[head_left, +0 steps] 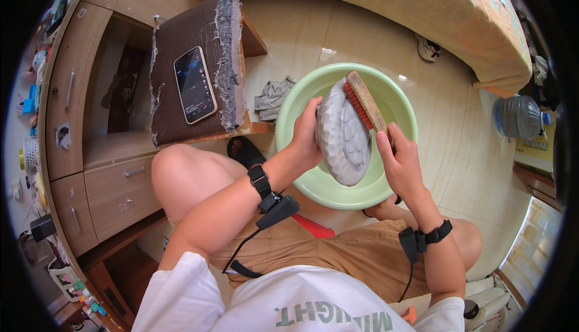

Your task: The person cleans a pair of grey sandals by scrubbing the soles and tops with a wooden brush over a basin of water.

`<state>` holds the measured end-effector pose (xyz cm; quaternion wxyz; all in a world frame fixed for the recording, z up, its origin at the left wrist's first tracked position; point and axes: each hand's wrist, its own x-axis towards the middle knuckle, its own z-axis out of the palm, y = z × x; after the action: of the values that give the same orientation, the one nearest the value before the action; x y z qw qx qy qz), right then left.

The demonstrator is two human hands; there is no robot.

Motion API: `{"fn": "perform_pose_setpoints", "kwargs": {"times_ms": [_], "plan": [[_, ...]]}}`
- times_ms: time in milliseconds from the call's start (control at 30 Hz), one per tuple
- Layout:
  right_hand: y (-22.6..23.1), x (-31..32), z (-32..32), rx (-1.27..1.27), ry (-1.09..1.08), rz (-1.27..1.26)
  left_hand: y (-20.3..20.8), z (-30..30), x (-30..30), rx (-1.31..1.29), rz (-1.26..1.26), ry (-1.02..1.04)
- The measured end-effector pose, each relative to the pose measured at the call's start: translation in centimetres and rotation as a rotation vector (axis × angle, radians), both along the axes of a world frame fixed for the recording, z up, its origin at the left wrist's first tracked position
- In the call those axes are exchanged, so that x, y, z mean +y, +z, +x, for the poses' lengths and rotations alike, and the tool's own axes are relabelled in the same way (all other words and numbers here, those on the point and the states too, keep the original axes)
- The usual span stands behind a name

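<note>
My left hand (306, 132) is wrapped round one side of a grey dimpled shoe (345, 145), which looks like a slipper with its patterned sole turned toward the right. In my right hand (398, 157) is a wooden scrubbing brush (368, 104), gripped by its lower end. The brush's reddish bristles face the sole and seem to touch its upper right part. Both things are above a pale green basin (405, 103) on the floor between my legs. The fingers of my left hand behind the shoe are hidden.
A phone (195, 85) lies on a frayed brown stool (166, 48) to the left, beside wooden drawers (123, 199). A grey cloth (272, 98) is on the tiled floor by the basin. At the right stand a large water bottle (520, 116) and a draped bed (422, 6).
</note>
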<state>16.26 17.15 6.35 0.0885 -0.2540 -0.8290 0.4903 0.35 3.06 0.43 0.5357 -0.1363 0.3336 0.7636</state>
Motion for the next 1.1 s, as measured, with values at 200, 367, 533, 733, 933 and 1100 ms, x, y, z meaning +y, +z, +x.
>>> {"fn": "perform_pose_setpoints", "kwargs": {"times_ms": [200, 367, 533, 733, 933, 1100], "plan": [[-1.2, 0.8, 0.0, -0.094, -0.089, 0.011, 1.9, 0.4, 0.0, 0.015, -0.002, -0.036], [-0.9, 0.8, 0.1, -0.103, -0.077, 0.004, 2.8, 0.5, 0.1, 0.090, -0.082, -0.042], [0.1, 0.1, -0.2, -0.057, -0.005, -0.023, -0.7, -0.1, -0.2, -0.049, 0.009, 0.011], [-0.7, 0.7, -0.1, -0.077, -0.055, -0.004, 3.2, 0.7, 0.1, 0.079, -0.048, -0.058], [-1.1, 0.8, 0.1, -0.085, -0.081, -0.030, 1.7, 0.2, -0.1, -0.047, -0.027, -0.049], [0.0, 0.2, -0.1, -0.043, 0.014, -0.077, 0.7, 0.1, -0.2, 0.057, -0.003, -0.012]]}}
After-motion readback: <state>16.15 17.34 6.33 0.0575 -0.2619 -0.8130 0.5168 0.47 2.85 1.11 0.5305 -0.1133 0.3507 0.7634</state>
